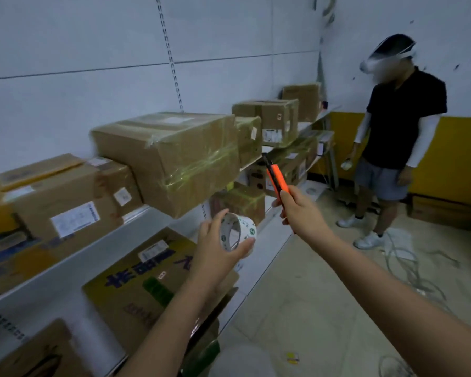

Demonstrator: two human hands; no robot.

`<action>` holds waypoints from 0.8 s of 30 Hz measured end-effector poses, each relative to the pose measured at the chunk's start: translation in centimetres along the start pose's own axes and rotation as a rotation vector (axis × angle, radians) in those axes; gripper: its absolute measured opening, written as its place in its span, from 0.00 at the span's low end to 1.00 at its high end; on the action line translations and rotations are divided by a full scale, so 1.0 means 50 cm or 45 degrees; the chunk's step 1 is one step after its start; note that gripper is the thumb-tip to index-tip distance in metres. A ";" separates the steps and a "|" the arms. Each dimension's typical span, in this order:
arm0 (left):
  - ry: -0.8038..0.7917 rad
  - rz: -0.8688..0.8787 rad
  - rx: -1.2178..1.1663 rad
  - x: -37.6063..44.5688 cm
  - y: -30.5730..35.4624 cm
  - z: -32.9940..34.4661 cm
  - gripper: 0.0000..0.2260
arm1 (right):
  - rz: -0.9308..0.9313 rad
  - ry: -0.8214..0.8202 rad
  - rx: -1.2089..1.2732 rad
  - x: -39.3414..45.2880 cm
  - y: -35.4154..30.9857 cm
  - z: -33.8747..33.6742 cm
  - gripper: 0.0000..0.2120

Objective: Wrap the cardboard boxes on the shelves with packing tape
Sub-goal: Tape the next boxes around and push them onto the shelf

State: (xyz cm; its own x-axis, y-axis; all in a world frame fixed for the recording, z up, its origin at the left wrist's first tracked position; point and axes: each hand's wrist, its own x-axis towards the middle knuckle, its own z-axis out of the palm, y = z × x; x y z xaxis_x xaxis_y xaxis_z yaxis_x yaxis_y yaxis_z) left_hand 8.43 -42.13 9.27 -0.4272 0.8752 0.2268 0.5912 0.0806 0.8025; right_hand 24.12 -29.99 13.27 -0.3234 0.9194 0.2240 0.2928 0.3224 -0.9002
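- Brown cardboard boxes are seen ranged along white shelves against a pale wall; one large box (172,156), banded with clear tape, is seen jutting out past the front edge of the upper shelf (93,248).
- A white roll of packing tape (238,232) with green printing is gripped in the left hand (218,248), thumb and fingers curled round its rim; it is held in the air just below the corner of the jutting box, apart from it.
- An orange utility knife (276,178) is gripped in the right hand (301,210), fingers wrapped round its lower end, its dark tip pointed up and away toward the farther boxes.
- A flat printed box (136,281) is seen lying on the lower shelf beneath the left forearm.
- More taped boxes (269,121) are stacked further along the upper shelf.
- A second person (397,126) in a dark shirt, grey shorts and white shoes is seen standing on the floor (324,308) to the right, with a small pale object held in one hand.
- Loose cables (408,265) are seen lying on the floor near that person's feet.
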 end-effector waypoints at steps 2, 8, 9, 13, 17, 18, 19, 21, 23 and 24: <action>0.005 0.005 0.022 0.058 -0.004 0.057 0.37 | -0.075 0.007 -0.117 0.081 0.027 -0.026 0.15; 0.044 0.023 0.052 0.268 -0.036 0.216 0.42 | -0.324 -0.002 -0.439 0.327 0.134 -0.064 0.16; 0.063 0.024 0.045 0.308 -0.041 0.239 0.43 | -0.343 -0.004 -0.464 0.373 0.148 -0.068 0.17; 0.127 -0.009 0.009 0.472 -0.061 0.307 0.41 | -0.384 -0.109 -0.547 0.571 0.190 -0.062 0.20; 0.165 0.008 0.111 0.622 -0.055 0.347 0.38 | -0.411 -0.236 -0.528 0.743 0.216 -0.057 0.20; 0.175 0.000 0.141 0.658 -0.050 0.358 0.37 | -0.417 -0.277 -0.488 0.782 0.220 -0.057 0.19; 0.183 -0.012 0.161 0.693 -0.047 0.367 0.38 | -0.395 -0.319 -0.419 0.819 0.224 -0.056 0.19; 0.213 -0.033 0.214 0.759 -0.047 0.381 0.39 | -0.295 -0.398 -0.230 0.888 0.237 -0.048 0.15; 0.303 -0.082 0.282 0.819 -0.054 0.388 0.41 | -0.265 -0.485 -0.118 0.953 0.249 -0.027 0.12; 0.371 -0.121 0.311 0.850 -0.061 0.391 0.42 | -0.291 -0.524 -0.091 0.988 0.256 -0.011 0.12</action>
State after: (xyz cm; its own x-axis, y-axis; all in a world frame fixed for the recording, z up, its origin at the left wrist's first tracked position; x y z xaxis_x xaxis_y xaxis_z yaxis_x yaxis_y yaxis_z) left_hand 1.84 4.13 5.66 -0.6435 0.6889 0.3337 0.6703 0.2966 0.6802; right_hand 12.39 19.65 13.04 -0.7120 0.6621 0.2339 0.2294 0.5342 -0.8137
